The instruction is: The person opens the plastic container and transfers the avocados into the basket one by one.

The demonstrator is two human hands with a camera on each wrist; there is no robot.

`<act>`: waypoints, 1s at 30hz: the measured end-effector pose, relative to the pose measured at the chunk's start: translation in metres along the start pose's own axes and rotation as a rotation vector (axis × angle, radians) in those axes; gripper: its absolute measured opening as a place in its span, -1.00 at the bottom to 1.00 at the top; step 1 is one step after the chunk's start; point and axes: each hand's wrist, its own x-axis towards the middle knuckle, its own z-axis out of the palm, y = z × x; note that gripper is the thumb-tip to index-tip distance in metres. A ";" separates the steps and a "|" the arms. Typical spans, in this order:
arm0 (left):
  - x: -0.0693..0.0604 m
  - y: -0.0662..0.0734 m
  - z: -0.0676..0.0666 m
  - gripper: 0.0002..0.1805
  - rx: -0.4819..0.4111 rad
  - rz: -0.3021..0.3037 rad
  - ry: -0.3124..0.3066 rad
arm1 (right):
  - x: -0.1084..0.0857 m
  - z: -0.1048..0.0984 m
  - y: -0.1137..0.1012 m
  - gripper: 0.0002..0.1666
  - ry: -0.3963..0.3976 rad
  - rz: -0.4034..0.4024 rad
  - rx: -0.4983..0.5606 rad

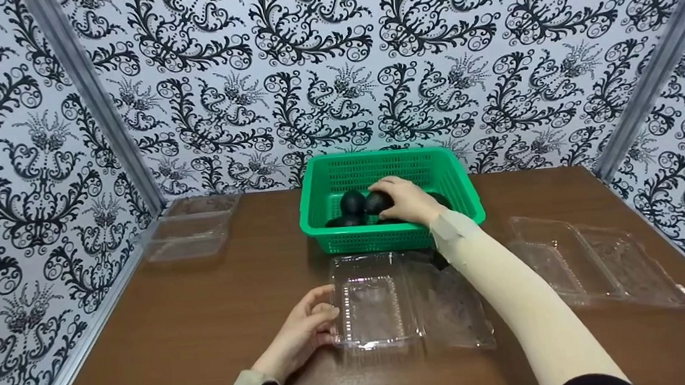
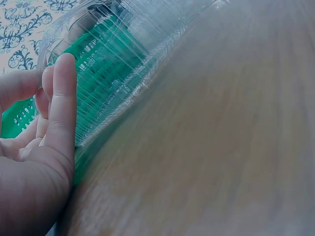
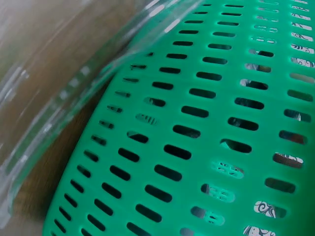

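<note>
In the head view a green plastic basket (image 1: 396, 237) stands at the back of the table with several dark, smooth, rounded fruits (image 1: 353, 203) inside. My right hand (image 1: 408, 202) reaches over its front rim and grips one dark rounded fruit (image 1: 378, 202). An opened clear plastic clamshell container (image 1: 374, 307) lies in front of the basket, its lid (image 1: 455, 313) folded out to the right. My left hand (image 1: 307, 326) pinches the container's left edge; the left wrist view shows thumb and fingers (image 2: 63, 93) at the clear wall. The basket wall (image 3: 187, 123) hides the right hand in the right wrist view.
Another opened clear container (image 1: 597, 263) lies at the right of the brown table (image 1: 219, 340). More clear plastic packaging (image 1: 191, 230) sits at the back left. Patterned wall panels (image 1: 371, 91) enclose the back and sides.
</note>
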 end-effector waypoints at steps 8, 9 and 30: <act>0.000 -0.001 0.001 -0.34 -0.004 0.015 -0.004 | 0.002 0.002 0.001 -0.28 -0.019 0.004 -0.004; 0.000 -0.001 0.001 -0.34 -0.004 0.016 -0.004 | 0.002 0.002 0.001 -0.28 -0.018 0.004 -0.002; 0.001 -0.001 -0.002 -0.35 -0.021 0.009 -0.015 | 0.008 0.004 -0.003 -0.26 -0.036 -0.016 -0.016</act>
